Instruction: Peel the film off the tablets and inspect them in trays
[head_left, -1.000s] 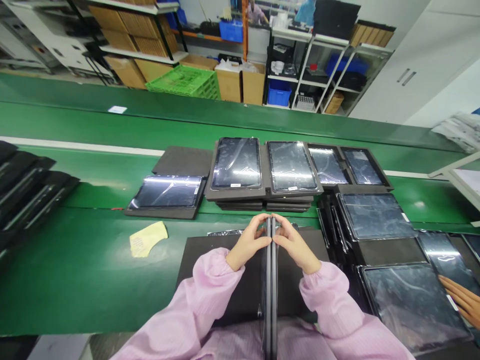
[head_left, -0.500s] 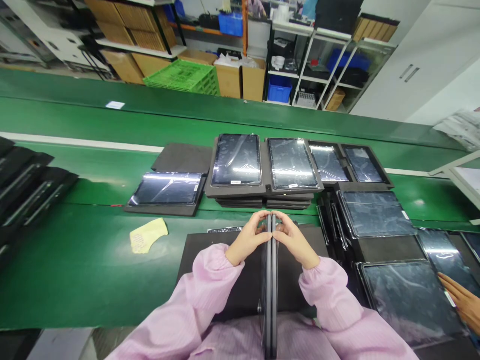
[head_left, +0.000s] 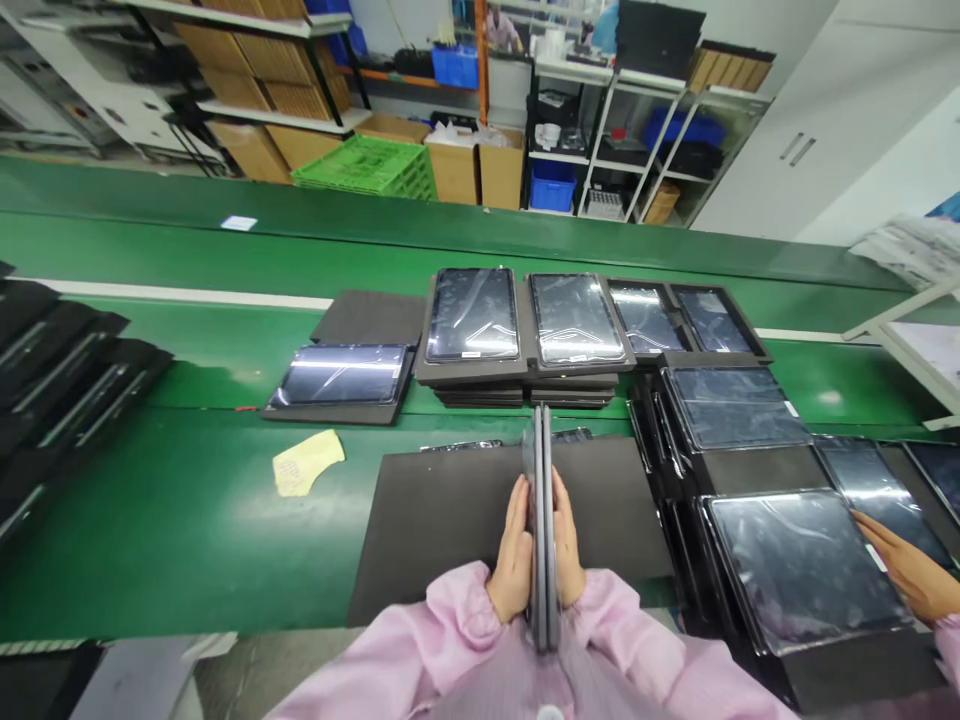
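Observation:
Two thin grey-edged panels [head_left: 543, 520] stand upright on edge, face to face, close to my body. My left hand [head_left: 514, 550] lies flat against their left side and my right hand [head_left: 566, 540] presses on their right side, so the panels are held between my palms. Beneath them a dark foam sheet [head_left: 427, 520] lies on the green bench. Behind it, two screens in foam trays, a left one [head_left: 475, 314] and a right one [head_left: 577, 318], rest on stacked trays.
A wrapped screen [head_left: 341, 375] and a yellow paper [head_left: 307, 462] lie to the left. Dark stacks [head_left: 67, 380] stand at the far left. On the right are piled screens [head_left: 810, 565], with another person's hand [head_left: 911, 570] touching them.
Both my hands have moved from the panels' far end down to their sides, nearer my body, and now lie flatter. The panels sit slightly farther forward.

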